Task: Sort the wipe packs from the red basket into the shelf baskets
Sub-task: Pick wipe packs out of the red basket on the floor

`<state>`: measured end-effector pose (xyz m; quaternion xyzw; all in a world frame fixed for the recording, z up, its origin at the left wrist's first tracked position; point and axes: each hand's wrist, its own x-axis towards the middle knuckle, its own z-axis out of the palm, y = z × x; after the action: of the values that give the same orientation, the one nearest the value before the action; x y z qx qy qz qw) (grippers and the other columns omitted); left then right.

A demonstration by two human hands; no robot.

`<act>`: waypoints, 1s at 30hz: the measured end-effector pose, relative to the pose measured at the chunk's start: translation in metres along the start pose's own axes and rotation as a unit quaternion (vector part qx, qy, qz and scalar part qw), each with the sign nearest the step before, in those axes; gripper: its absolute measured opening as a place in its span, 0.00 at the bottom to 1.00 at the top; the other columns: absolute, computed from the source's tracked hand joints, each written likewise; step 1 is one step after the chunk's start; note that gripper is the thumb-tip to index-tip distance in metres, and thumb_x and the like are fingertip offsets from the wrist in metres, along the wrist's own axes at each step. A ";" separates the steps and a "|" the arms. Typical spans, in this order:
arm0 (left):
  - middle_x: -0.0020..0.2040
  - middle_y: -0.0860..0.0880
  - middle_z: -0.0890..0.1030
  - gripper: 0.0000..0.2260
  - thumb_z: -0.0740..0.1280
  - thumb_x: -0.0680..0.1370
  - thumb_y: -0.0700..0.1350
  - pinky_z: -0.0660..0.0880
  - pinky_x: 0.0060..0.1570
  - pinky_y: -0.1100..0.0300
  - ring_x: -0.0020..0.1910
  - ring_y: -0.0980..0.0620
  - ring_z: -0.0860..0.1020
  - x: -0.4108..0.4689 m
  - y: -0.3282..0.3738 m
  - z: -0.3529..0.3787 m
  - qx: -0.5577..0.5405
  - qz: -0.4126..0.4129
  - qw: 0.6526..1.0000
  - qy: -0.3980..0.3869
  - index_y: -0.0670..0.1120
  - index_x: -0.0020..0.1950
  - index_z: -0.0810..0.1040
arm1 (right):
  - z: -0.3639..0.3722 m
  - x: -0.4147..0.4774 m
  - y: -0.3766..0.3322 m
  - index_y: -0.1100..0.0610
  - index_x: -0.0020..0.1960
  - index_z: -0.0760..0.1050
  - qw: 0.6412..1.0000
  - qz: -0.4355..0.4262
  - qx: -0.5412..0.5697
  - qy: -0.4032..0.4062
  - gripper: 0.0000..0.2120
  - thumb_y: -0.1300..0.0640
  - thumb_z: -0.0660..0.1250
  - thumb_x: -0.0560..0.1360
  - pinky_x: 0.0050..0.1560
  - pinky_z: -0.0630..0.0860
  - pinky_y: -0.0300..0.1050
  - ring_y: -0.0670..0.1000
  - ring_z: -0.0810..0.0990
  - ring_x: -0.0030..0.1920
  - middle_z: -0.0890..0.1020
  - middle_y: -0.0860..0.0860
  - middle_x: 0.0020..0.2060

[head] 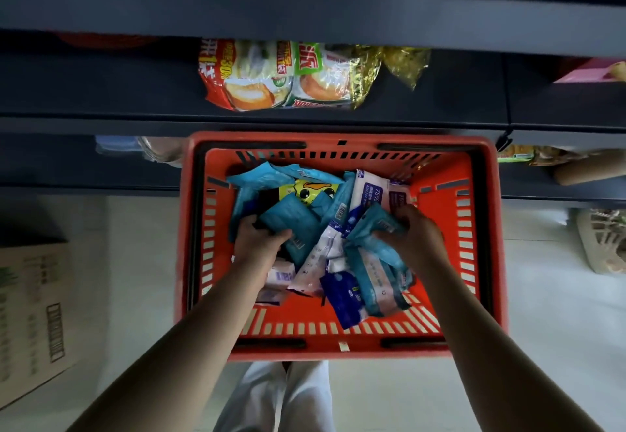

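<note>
The red basket (338,347) stands on the floor below me, full of several wipe packs: teal, white with purple print, dark blue (342,299), and a yellow duck pack (310,191). Both hands are down inside it. My left hand (259,243) grips a teal pack (291,225) at the basket's left middle. My right hand (418,232) closes on another teal pack (371,228) at the right middle. No shelf baskets can be made out clearly in the head view.
Dark shelves (305,120) run across the top, holding bagged snacks (281,76) and a gold bag (403,62). A cardboard box (34,313) lies on the floor at left. A beige slotted basket (603,238) sits at the right edge.
</note>
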<state>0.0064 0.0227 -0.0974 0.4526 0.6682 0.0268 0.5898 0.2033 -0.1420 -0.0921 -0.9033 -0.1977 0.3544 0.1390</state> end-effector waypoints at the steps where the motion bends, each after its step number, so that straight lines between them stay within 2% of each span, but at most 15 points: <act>1: 0.50 0.46 0.82 0.22 0.75 0.71 0.37 0.78 0.36 0.63 0.43 0.52 0.81 -0.006 0.001 -0.002 0.001 0.009 1.000 -0.002 0.41 0.63 0.74 | -0.002 -0.006 -0.002 0.50 0.53 0.73 1.000 0.002 0.029 0.006 0.19 0.44 0.75 0.68 0.41 0.81 0.51 0.49 0.80 0.40 0.79 0.44 0.41; 3: 0.53 0.44 0.83 0.21 0.75 0.72 0.38 0.81 0.45 0.55 0.48 0.49 0.82 -0.022 0.005 -0.008 -0.002 0.029 1.000 -0.004 0.41 0.63 0.75 | -0.009 -0.021 -0.006 0.51 0.53 0.74 0.996 -0.010 0.076 0.046 0.14 0.49 0.74 0.72 0.38 0.82 0.52 0.51 0.82 0.39 0.82 0.48 0.42; 4: 0.52 0.44 0.83 0.18 0.74 0.73 0.39 0.80 0.46 0.54 0.49 0.48 0.82 -0.032 0.008 -0.013 -0.003 0.043 0.999 -0.007 0.41 0.61 0.77 | -0.015 -0.030 -0.010 0.52 0.53 0.76 0.991 -0.016 0.116 0.070 0.11 0.52 0.73 0.73 0.38 0.82 0.53 0.53 0.83 0.39 0.83 0.50 0.42; 6: 0.47 0.48 0.85 0.07 0.72 0.75 0.40 0.79 0.38 0.60 0.46 0.49 0.83 -0.056 0.018 -0.025 -0.018 0.074 0.997 -0.023 0.45 0.52 0.80 | -0.032 -0.054 -0.023 0.53 0.49 0.76 0.968 -0.015 0.228 0.100 0.05 0.56 0.71 0.75 0.38 0.82 0.53 0.54 0.83 0.40 0.83 0.53 0.40; 8: 0.44 0.47 0.85 0.00 0.71 0.76 0.42 0.79 0.36 0.58 0.44 0.47 0.84 -0.088 0.037 -0.040 -0.059 0.082 0.994 -0.046 0.47 0.46 0.81 | -0.060 -0.083 -0.043 0.53 0.47 0.76 0.937 -0.020 0.331 0.109 0.02 0.58 0.69 0.76 0.36 0.82 0.48 0.51 0.84 0.40 0.83 0.53 0.40; 11: 0.48 0.42 0.85 0.07 0.72 0.75 0.44 0.81 0.48 0.45 0.48 0.41 0.84 -0.148 0.078 -0.074 -0.138 0.057 0.986 -0.077 0.42 0.50 0.82 | -0.110 -0.137 -0.081 0.52 0.50 0.75 0.914 -0.042 0.389 0.105 0.01 0.57 0.67 0.78 0.43 0.82 0.58 0.58 0.83 0.44 0.83 0.56 0.44; 13: 0.47 0.40 0.85 0.06 0.71 0.75 0.42 0.81 0.47 0.45 0.46 0.41 0.84 -0.193 0.104 -0.101 -0.176 0.058 0.979 -0.087 0.41 0.49 0.81 | -0.142 -0.175 -0.106 0.50 0.51 0.73 0.911 -0.056 0.394 0.105 0.02 0.55 0.65 0.79 0.43 0.82 0.62 0.57 0.83 0.43 0.82 0.55 0.44; 15: 0.47 0.39 0.85 0.07 0.69 0.76 0.41 0.82 0.41 0.49 0.43 0.42 0.84 -0.238 0.132 -0.127 -0.213 0.075 0.969 -0.105 0.39 0.51 0.80 | -0.176 -0.212 -0.137 0.53 0.56 0.72 0.903 -0.073 0.410 0.103 0.08 0.53 0.66 0.78 0.41 0.83 0.59 0.56 0.84 0.45 0.82 0.55 0.47; 17: 0.46 0.41 0.85 0.07 0.65 0.79 0.40 0.82 0.38 0.51 0.42 0.45 0.84 -0.277 0.154 -0.156 -0.229 0.097 0.962 -0.114 0.38 0.54 0.78 | -0.203 -0.247 -0.170 0.56 0.59 0.71 0.903 -0.094 0.406 0.100 0.20 0.48 0.73 0.73 0.38 0.82 0.49 0.54 0.85 0.46 0.82 0.54 0.49; 20: 0.55 0.35 0.82 0.11 0.62 0.80 0.38 0.78 0.53 0.39 0.53 0.36 0.81 -0.323 0.181 -0.197 -0.248 0.125 0.956 -0.093 0.35 0.60 0.75 | -0.230 -0.291 -0.219 0.53 0.57 0.67 0.917 -0.110 0.361 0.132 0.36 0.44 0.82 0.59 0.37 0.78 0.41 0.46 0.82 0.45 0.80 0.46 0.47; 22: 0.56 0.35 0.81 0.08 0.61 0.81 0.39 0.77 0.54 0.39 0.55 0.36 0.80 -0.341 0.193 -0.224 -0.255 0.134 0.954 -0.080 0.37 0.57 0.76 | -0.237 -0.313 -0.248 0.47 0.58 0.60 0.917 -0.143 0.349 0.131 0.41 0.44 0.83 0.57 0.39 0.74 0.38 0.40 0.77 0.47 0.75 0.41 0.49; 24: 0.56 0.38 0.82 0.06 0.61 0.82 0.42 0.77 0.54 0.41 0.53 0.39 0.81 -0.354 0.203 -0.250 -0.269 0.133 0.952 -0.062 0.41 0.55 0.75 | -0.239 -0.328 -0.275 0.43 0.59 0.55 0.917 -0.174 0.344 0.101 0.44 0.44 0.83 0.57 0.41 0.71 0.36 0.40 0.75 0.49 0.71 0.39 0.51; 27: 0.55 0.45 0.83 0.09 0.66 0.79 0.50 0.77 0.57 0.42 0.53 0.44 0.81 -0.364 0.215 -0.287 -0.275 0.139 0.951 -0.037 0.49 0.57 0.76 | -0.241 -0.345 -0.315 0.44 0.59 0.55 0.916 -0.190 0.351 0.046 0.41 0.43 0.81 0.60 0.40 0.71 0.38 0.43 0.76 0.48 0.71 0.43 0.51; 30: 0.54 0.50 0.82 0.28 0.76 0.64 0.65 0.76 0.58 0.45 0.54 0.48 0.81 -0.367 0.226 -0.328 -0.243 0.162 0.956 -0.035 0.53 0.57 0.75 | -0.231 -0.358 -0.358 0.45 0.62 0.60 0.897 -0.179 0.405 -0.018 0.36 0.43 0.79 0.63 0.44 0.76 0.45 0.49 0.80 0.50 0.76 0.48 0.53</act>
<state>-0.1690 0.0856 0.4112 0.3988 0.5381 0.2674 0.6927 0.0314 -0.0143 0.4220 -0.7121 -0.1977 0.3891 0.5499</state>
